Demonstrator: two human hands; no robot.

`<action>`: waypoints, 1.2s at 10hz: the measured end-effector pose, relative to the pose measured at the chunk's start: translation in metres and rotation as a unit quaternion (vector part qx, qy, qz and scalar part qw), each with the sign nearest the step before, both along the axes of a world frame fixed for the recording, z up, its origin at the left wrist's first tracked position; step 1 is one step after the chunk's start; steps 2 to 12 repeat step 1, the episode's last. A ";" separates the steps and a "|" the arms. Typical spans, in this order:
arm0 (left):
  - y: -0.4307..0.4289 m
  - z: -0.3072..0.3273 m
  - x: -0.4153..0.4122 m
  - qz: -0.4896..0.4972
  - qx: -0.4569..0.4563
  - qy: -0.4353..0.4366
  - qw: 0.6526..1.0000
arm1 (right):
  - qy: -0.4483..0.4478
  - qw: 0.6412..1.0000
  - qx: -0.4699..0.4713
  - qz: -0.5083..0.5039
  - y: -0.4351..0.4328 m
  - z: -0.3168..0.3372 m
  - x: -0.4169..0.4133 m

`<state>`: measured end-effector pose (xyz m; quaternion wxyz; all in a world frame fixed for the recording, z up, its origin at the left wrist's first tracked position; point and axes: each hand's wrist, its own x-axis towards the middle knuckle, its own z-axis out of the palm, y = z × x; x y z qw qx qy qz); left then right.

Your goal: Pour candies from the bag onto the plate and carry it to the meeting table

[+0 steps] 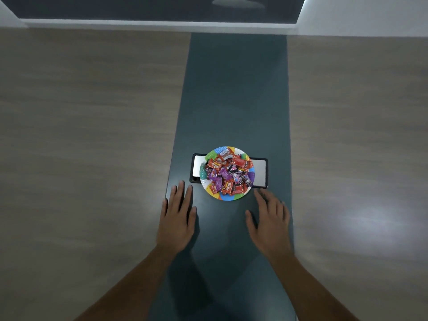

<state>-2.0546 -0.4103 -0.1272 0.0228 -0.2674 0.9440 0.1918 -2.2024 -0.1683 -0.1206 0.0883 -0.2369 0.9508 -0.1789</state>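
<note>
One plate of perhaps twenty candies; two open hands.

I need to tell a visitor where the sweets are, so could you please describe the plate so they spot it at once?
Find the dark strip running down the middle of the wooden table. The plate sits on it, over a silver rectangular panel. Its multicoloured rim and heap of red and purple wrapped candies are the only bright colours there.
</note>
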 end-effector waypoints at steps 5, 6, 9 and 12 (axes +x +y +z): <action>0.002 -0.003 0.005 -0.018 -0.033 -0.036 0.999 | 0.006 0.998 0.059 0.014 0.001 -0.006 0.008; 0.002 -0.003 0.005 -0.018 -0.033 -0.036 0.999 | 0.006 0.998 0.059 0.014 0.001 -0.006 0.008; 0.002 -0.003 0.005 -0.018 -0.033 -0.036 0.999 | 0.006 0.998 0.059 0.014 0.001 -0.006 0.008; 0.002 -0.003 0.005 -0.018 -0.033 -0.036 0.999 | 0.006 0.998 0.059 0.014 0.001 -0.006 0.008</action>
